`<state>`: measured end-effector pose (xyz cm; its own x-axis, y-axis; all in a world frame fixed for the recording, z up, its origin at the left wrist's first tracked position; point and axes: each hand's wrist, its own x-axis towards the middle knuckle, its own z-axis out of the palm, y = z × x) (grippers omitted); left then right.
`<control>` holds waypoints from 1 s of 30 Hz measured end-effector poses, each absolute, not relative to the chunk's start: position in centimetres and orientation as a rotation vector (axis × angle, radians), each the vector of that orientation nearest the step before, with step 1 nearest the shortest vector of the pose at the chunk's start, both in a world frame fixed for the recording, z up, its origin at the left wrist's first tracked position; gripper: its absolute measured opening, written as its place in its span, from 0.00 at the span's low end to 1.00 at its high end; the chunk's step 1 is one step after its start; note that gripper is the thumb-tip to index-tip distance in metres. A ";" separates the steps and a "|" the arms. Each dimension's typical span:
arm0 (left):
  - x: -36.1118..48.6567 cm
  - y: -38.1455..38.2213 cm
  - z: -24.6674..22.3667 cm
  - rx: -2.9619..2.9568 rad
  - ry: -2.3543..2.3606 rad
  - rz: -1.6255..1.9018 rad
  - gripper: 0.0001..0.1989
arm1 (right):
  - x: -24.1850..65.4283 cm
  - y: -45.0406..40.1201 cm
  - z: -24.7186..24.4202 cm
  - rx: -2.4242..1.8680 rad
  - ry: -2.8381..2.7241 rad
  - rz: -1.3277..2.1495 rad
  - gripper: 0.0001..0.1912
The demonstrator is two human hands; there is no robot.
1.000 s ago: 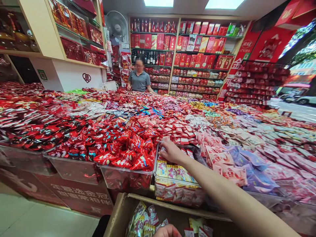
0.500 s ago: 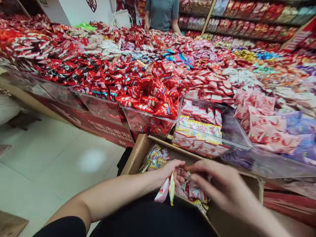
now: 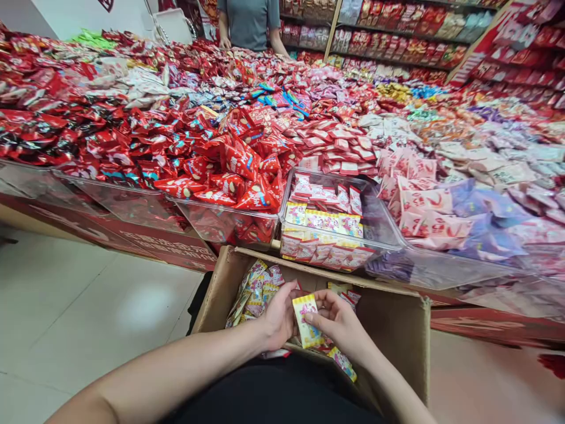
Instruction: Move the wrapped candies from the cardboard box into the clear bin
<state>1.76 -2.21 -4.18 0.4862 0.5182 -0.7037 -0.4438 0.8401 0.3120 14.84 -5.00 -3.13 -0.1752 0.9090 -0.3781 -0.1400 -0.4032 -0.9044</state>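
A yellow-and-white candy packet (image 3: 306, 323) stands upright between my hands, its printed face toward me. My right hand (image 3: 338, 324) pinches it at the right side with the thumb in front. On its left, my left hand (image 3: 281, 318) is curled, its fingers partly hidden behind the packet; a white-and-red packet end (image 3: 276, 354) shows under its wrist. Both hands are over an open cardboard box (image 3: 392, 330). Loose candy packets (image 3: 253, 294) lie in the box's left part, and another yellow-edged packet (image 3: 343, 364) lies below my right hand.
Just beyond the box, a clear plastic bin (image 3: 379, 227) holds rows of similar packets (image 3: 326, 224). Red candy bags (image 3: 238, 162) heap up to its left, pink and purple bags (image 3: 435, 215) to its right. A person (image 3: 249, 23) stands behind the display. Pale floor tiles (image 3: 88, 294) lie at left.
My right hand has come down and in, and now pinches a yellow-and-white packet facing me. The two packets that hung from my left hand no longer dangle there. The view has shifted right.
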 end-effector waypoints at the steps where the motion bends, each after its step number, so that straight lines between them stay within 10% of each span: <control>1: 1.8 -2.4 -4.0 0.119 0.852 0.571 0.18 | 14.8 -4.9 -3.2 -1.291 -0.914 1.651 0.18; 14: 1.8 -2.6 -3.4 0.504 0.810 0.829 0.18 | 15.3 -4.7 -2.2 -1.417 -1.489 1.280 0.11; 23: 1.2 -1.9 -3.3 0.539 0.932 0.638 0.21 | 18.2 -0.8 10.0 -1.279 -1.504 0.891 0.08; 30: 1.5 -2.4 -4.3 0.956 0.978 0.382 0.12 | 15.8 11.2 11.0 -1.465 -1.413 1.325 0.09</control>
